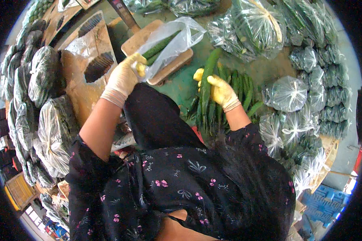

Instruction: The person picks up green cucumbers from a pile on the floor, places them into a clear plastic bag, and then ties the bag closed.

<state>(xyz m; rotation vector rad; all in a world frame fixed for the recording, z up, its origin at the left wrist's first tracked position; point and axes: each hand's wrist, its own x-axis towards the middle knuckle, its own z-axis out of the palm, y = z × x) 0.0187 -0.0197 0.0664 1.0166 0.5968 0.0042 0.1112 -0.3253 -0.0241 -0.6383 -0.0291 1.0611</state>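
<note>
My left hand (122,78), in a pale yellow glove, is closed on the near end of a clear plastic bag (193,32). Long green cucumbers (160,46) lie inside the bag, which is over the tan platform (173,69) of what looks like a scale. To the right, my gloved right hand (223,91) grips a single long cucumber (206,84), its thumb and fingers wrapped around the middle. Below and beside that hand lies a pile of loose cucumbers (245,89) on the green surface.
Filled, tied clear bags (261,28) are heaped at the far right, with more bags (287,94) stacked along the right side. Dark-looking filled bags (54,136) line the left. A worn brown board (80,76) lies left of the platform. A blue crate (323,203) stands at lower right.
</note>
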